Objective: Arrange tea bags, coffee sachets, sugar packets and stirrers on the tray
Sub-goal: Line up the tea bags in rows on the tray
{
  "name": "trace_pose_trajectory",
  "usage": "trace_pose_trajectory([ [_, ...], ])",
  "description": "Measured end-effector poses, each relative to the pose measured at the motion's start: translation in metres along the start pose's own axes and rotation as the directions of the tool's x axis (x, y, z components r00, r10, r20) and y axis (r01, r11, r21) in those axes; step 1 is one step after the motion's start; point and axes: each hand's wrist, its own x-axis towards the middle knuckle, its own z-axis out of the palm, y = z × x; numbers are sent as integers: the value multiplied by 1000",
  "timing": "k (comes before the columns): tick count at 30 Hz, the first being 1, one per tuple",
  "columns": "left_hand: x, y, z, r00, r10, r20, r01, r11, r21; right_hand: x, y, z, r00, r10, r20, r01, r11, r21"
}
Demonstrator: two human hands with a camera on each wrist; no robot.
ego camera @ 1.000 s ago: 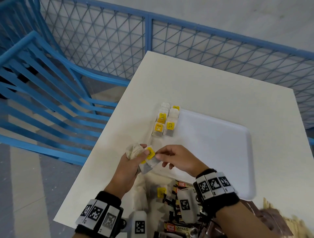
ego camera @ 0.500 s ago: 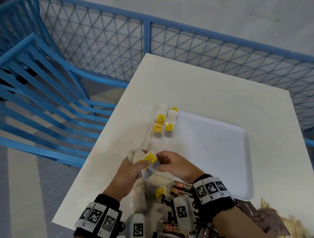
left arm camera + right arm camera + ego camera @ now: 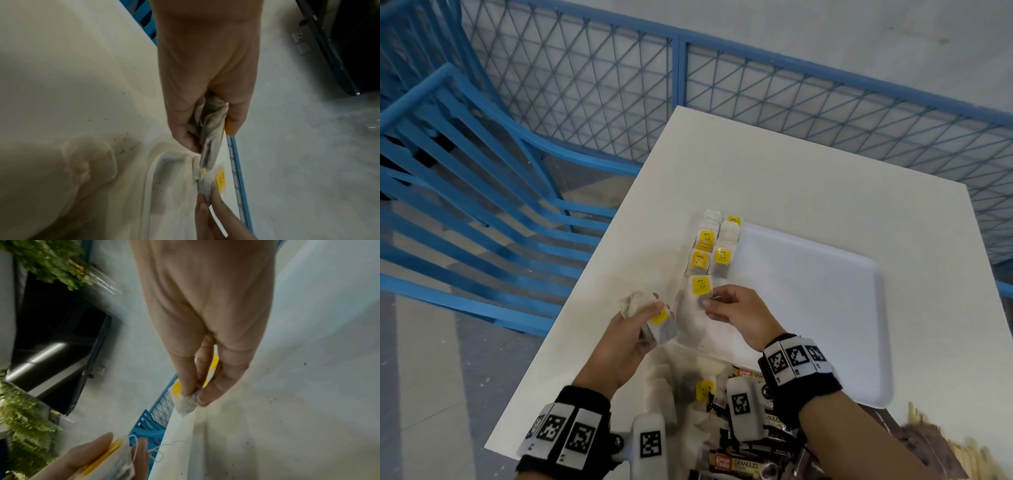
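Right hand point(image 3: 736, 313) of mine pinches one tea bag point(image 3: 700, 294) by its near end, thumb + forefinger closed on the grey pouch. Its long axis runs away from me, yellow tag at the far end, pinched end toward me. It sits at the near-left part of the tray point(image 3: 825, 308), in line w/ the row of tea bags point(image 3: 714, 245) already laid along the tray's left edge; those lie in two short columns, long axes also running near-to-far, yellow tags up. From the right wrist cam the fingertips point(image 3: 202, 398) squeeze the crumpled pouch right at the tray rim; can't tell if the bag lies flat yet.

Left hand point(image 3: 633, 337) grips a bundle of tea bags point(image 3: 659, 323), fingers curled round them, thumb on top. One pouch sticks out toward the tray w/ a yellow tag showing; crumpled white ends poke out on the far-left side of the fist. Hand hovers over the counter point(image 3: 791, 178), just left of the tray's near-left corner, close to my right hand but not touching it.

Near me, below the tray: more loose tea bags, one w/ a yellow tag point(image 3: 703, 389), next to dark coffee sachets point(image 3: 736, 464) marked GRANULES, all on the counter. Blue mesh railing point(image 3: 791, 89) beyond the far edge.
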Motion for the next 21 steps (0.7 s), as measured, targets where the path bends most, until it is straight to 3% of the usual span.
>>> trace_pose_trajectory([
  [11,1,5,-11,999,-10,-39,10,1000,-6,36,1,18,954,7,-300,-23,998,-51],
  [21,-2,5,-9,998,45,-53,-44,999,24,44,6,29,925,-62,-375,-18,978,-206],
])
